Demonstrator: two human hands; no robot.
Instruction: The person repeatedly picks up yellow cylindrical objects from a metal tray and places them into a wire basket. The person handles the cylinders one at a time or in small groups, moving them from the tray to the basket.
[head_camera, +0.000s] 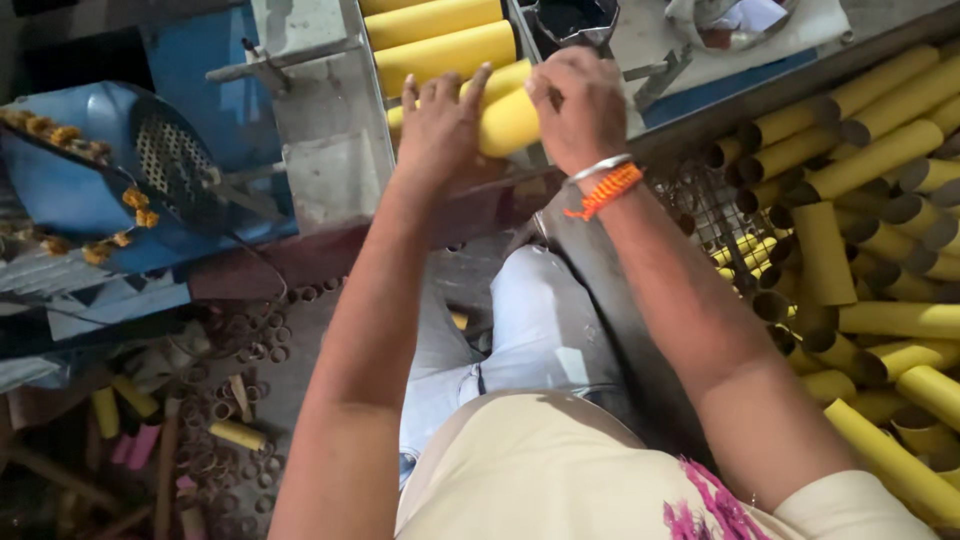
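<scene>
Yellow tube (508, 122) lies crosswise at the near end of a grey metal chute (320, 150), held between both hands. Left hand (440, 125) has its fingers spread fairly wide, its palm against the tube's left end, fingertips reaching up over a second tube just behind. Right hand (580, 105) curls down over the tube's right end, fingers closed on it; that wrist wears a metal bangle (598, 167) and an orange thread band (605, 190). Further up the chute more yellow tubes (435, 35) lie side by side, each crosswise and touching the next. Left of the chute stands a blue machine housing (190, 70) with a perforated metal guard (165, 160), and a garland of orange flowers (95, 185) hangs across it. Behind the right hand, a grey bench top (660, 40) carries a dark tub (575, 20) and a metal bowl (735, 20) holding crumpled cloth or paper. To the right, a wire mesh bin (710, 205) holds a big heap of yellow tubes (880, 230), lying every which way, many showing dark hollow ends. Below, the dim floor (290, 360) is strewn with short cardboard rings (225, 410) and a few stray tube pieces. Person sits with knees in pale jeans (530, 320) beneath the chute.
</scene>
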